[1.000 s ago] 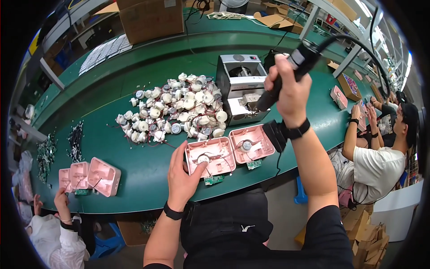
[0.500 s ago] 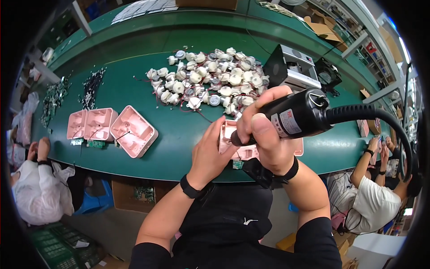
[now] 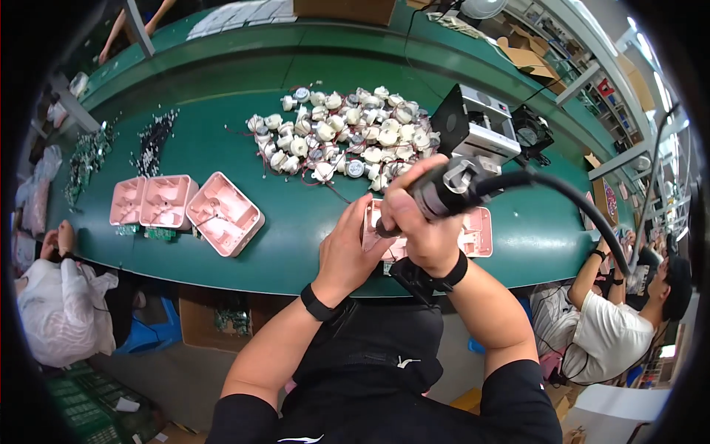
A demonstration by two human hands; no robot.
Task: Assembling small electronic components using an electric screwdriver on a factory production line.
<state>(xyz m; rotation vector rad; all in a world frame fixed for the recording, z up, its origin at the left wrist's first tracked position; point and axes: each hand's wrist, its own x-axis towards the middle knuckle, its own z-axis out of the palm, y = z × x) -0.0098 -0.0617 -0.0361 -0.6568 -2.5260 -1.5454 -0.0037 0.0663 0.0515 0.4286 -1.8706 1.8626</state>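
Green bench [image 3: 296, 255]. Right hand [image 3: 423, 228] closed round black tool [image 3: 435, 198]; left hand [image 3: 345, 250], half open, braces pink housing [image 3: 375, 213]. Tip hidden from here; slipping could jab left hand.

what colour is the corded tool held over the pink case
The corded tool is mostly black; the head view shows it best.

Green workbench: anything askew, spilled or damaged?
Slightly askew: in the trio at left, the rightmost pink housing sits rotated relative to its two neighbours. The white motor units lie in a jumbled heap, but nothing looks clearly spilled. No damage visible; the housing beneath the black corded power tool is mostly hidden.
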